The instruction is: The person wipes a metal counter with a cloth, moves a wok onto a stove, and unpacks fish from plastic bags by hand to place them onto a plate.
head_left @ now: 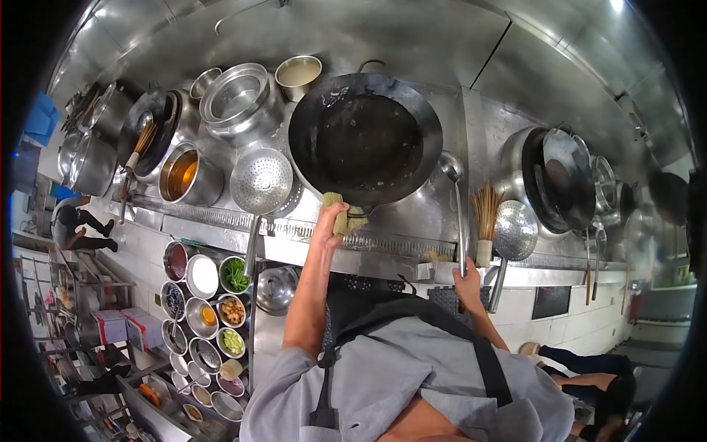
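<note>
A large dark wok (308, 140) sits on the steel range, with a dark, wet-looking inside. My left hand (326, 221) is closed around a folded yellowish cloth (335, 202) at the wok's near handle (357, 215). My right hand (466, 282) grips the long handle of a ladle (459, 202), whose bowl rests near the wok's right rim. Left of the wok lies a perforated skimmer (261, 180). To the right of the ladle stands a bamboo brush (484, 221), with another skimmer (515, 230) beside it.
Behind on the left are a lidded steel pot (239, 99), a small pot (298, 74) and a pot of amber liquid (184, 173). Several ingredient bowls (201, 276) stand at lower left. More woks (567, 169) are on the right. People appear at far left (70, 221) and lower right (596, 376).
</note>
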A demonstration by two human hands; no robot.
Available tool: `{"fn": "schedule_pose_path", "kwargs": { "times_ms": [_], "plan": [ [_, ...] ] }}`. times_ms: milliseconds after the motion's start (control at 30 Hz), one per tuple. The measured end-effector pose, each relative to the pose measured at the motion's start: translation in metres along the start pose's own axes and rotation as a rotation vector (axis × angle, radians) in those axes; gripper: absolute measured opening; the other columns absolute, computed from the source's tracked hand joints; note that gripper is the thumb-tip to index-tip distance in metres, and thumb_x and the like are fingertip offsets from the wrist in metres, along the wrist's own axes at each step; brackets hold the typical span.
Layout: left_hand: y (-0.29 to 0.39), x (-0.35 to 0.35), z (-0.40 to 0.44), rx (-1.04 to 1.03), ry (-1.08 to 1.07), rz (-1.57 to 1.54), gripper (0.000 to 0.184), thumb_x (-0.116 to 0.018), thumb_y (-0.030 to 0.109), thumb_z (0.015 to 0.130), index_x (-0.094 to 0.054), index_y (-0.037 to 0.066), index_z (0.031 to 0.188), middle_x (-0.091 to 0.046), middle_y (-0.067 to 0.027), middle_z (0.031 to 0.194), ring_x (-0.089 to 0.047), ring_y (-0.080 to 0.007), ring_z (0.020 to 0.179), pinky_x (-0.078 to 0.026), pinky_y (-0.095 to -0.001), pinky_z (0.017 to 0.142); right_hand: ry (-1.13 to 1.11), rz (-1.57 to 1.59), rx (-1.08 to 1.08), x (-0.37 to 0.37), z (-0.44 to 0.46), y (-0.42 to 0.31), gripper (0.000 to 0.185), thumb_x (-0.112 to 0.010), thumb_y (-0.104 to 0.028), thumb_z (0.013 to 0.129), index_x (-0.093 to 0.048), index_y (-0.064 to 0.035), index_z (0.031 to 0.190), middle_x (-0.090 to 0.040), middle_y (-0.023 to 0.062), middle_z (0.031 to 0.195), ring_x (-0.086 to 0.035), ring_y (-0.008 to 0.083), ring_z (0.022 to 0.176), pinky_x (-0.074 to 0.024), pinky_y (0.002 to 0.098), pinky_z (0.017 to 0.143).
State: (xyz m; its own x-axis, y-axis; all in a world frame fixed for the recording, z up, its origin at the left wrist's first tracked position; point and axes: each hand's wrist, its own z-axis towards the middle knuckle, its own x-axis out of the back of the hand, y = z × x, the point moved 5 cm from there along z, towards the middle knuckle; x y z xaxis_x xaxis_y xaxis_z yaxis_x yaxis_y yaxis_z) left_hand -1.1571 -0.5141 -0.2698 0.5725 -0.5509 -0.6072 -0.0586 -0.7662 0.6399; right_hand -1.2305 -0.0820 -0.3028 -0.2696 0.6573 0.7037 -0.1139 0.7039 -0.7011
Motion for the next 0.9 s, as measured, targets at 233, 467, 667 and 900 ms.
{"fn": "schedule_pose_path", "kwargs": {
  "times_ms": [233, 467, 667, 900],
  "plan": [
    [0.003, 0.001, 0.025, 0.034, -0.057, 0.02, 0.027, -0.064, 0.015, 0.08, -0.057, 0.003, 0.104, -0.066, -0.0169, 0.095, -0.069, -0.0334, 0.08, -0.059, -0.047, 0.064, 0.012, -0.046, -0.007, -0.018, -0.005, 0.024, 0.058, -0.066, -0.015, 0.087, -0.047, 0.0059, 0.138, -0.065, 0.0297, 0.112, -0.066, 0.0421, 0.098, -0.0508, 0.0442, 0.086],
    [0.006, 0.005, 0.054, 0.087, -0.061, -0.002, 0.026, -0.065, 0.018, 0.082, -0.058, 0.004, 0.103, -0.067, -0.018, 0.099, -0.07, -0.0349, 0.083, -0.059, -0.0477, 0.064, -0.076, -0.208, -0.21, -0.026, -0.003, 0.017, 0.06, -0.063, -0.016, 0.09, -0.042, 0.0045, 0.141, -0.061, 0.0345, 0.115, -0.061, 0.0513, 0.1, -0.0493, 0.052, 0.087],
    [0.002, 0.002, 0.071, 0.111, -0.148, 0.013, 0.032, -0.065, 0.019, 0.082, -0.055, 0.007, 0.111, -0.066, -0.0172, 0.103, -0.069, -0.0353, 0.091, -0.058, -0.0466, 0.068, 0.03, -0.162, 0.086, -0.043, -0.001, 0.033, 0.066, -0.063, -0.016, 0.087, -0.037, 0.0018, 0.146, -0.062, 0.0347, 0.104, -0.062, 0.0495, 0.096, -0.0489, 0.0545, 0.081],
    [0.027, 0.004, 0.029, 0.066, 0.044, 0.344, 0.062, -0.075, 0.045, 0.084, -0.049, 0.004, 0.122, -0.062, -0.0159, 0.106, -0.068, -0.0294, 0.091, -0.06, -0.0463, 0.072, -0.141, -0.267, -0.035, -0.041, -0.003, 0.034, 0.066, -0.064, -0.014, 0.085, -0.04, 0.001, 0.145, -0.06, 0.0281, 0.096, -0.06, 0.0436, 0.087, -0.049, 0.0496, 0.079]
  ]
}}
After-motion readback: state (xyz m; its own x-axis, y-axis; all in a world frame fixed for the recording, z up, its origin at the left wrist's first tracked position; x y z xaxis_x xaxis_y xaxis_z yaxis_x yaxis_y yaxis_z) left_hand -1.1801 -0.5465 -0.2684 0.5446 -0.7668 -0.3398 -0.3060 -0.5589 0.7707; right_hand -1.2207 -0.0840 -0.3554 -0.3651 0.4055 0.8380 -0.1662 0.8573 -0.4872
